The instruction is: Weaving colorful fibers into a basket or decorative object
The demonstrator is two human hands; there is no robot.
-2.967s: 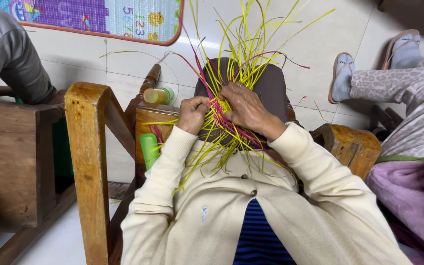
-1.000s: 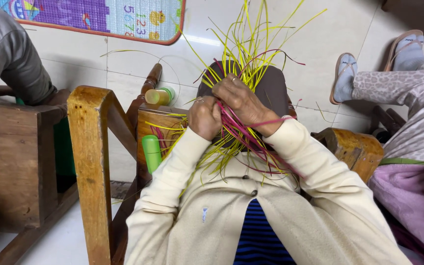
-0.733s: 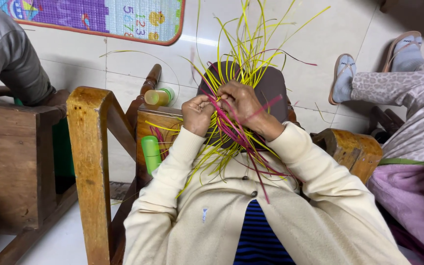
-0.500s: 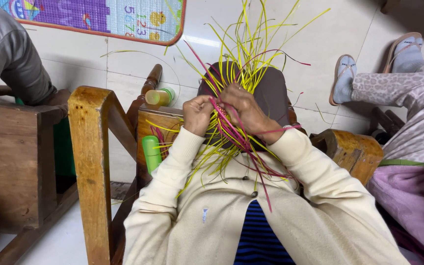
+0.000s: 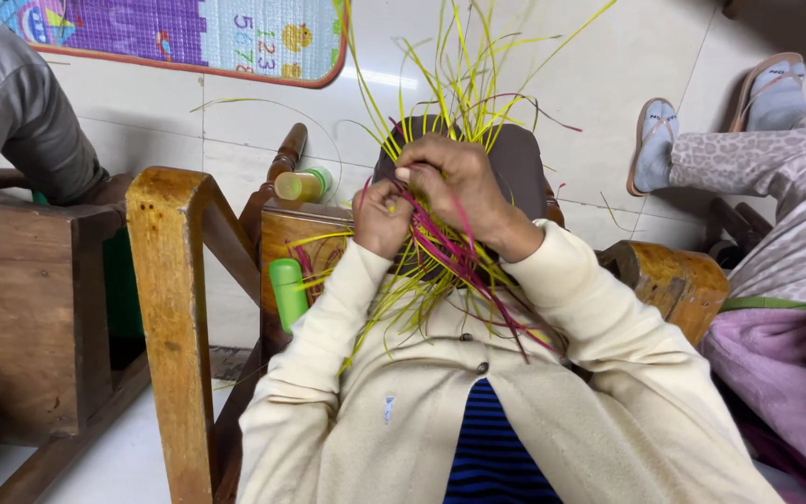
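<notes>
A tangle of thin yellow-green strips (image 5: pixel 464 89) and pink strips (image 5: pixel 459 257) rests over my dark-trousered lap (image 5: pixel 521 159). My left hand (image 5: pixel 380 217) is closed on the strips at the centre of the woven piece. Just right of it and slightly higher, my right hand (image 5: pixel 459 182) pinches and pulls pink strips between thumb and fingers. Loose yellow ends fan upward over the floor, and others hang down across my cream cardigan (image 5: pixel 440 411). The woven centre is hidden under both hands.
A wooden chair frame (image 5: pixel 165 299) stands at my left, with a green tube (image 5: pixel 284 291) and a yellow-capped bottle (image 5: pixel 298 183) on its ledge. A person in grey (image 5: pixel 11 112) sits far left. Another person's sandalled feet (image 5: pixel 655 145) and patterned legs are at right.
My right hand has lifted and curled over the centre, drawing pink strips up, while my left hand stayed gripping. The yellow ends swayed and the pink ends swung lower across my cardigan.
</notes>
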